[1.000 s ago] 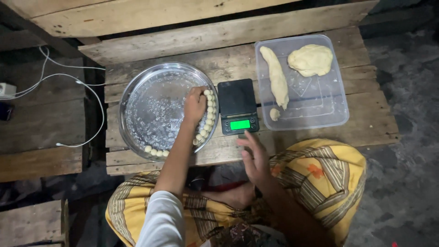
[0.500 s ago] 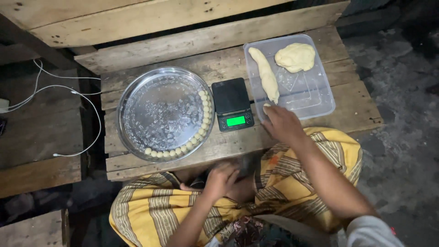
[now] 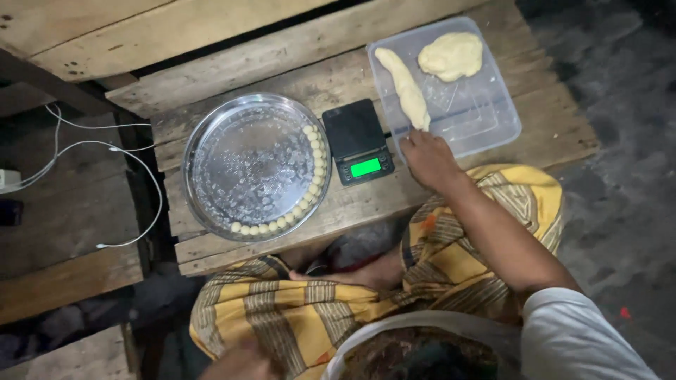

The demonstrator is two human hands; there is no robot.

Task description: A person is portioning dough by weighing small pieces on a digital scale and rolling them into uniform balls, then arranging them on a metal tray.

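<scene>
Right hand (image 3: 429, 158), having advanced, is now pinching the near end of the dough roll (image 3: 404, 86), lying near-to-far in the clear tray (image 3: 493, 127); left hand (image 3: 243, 362) is idling low, grip indiscernible.

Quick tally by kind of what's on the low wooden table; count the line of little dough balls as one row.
Round metal tray: 1
Row of dough balls: 1
Digital scale: 1
Clear plastic tub: 1
Dough pieces in tub: 2, log and lump
Total: 6
</scene>
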